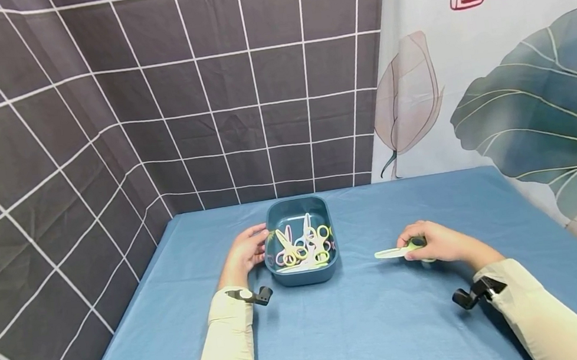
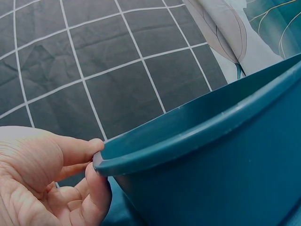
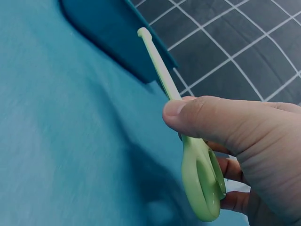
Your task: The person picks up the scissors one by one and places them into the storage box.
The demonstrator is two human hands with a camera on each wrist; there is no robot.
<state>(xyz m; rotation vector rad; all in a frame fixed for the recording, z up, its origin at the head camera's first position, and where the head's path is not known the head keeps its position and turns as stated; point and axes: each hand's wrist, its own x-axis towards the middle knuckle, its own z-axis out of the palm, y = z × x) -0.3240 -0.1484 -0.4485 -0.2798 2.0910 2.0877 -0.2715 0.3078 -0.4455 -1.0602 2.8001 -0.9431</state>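
Observation:
A pair of light green scissors is held in my right hand, thumb and fingers pinching it near the pivot. In the head view its blades point left toward the bin, just above the cloth. With thumb and fingers my left hand pinches the left rim of a dark blue plastic bin. Inside that bin lie several pairs of scissors with yellow, green, pink and blue handles, heaped over one another. The left wrist view shows the bin's rim and outer wall but not its contents.
A blue cloth covers the table, with the bin standing near its back edge. Behind and to the left hangs a dark curtain with white grid lines. At the right is a white curtain with leaf prints.

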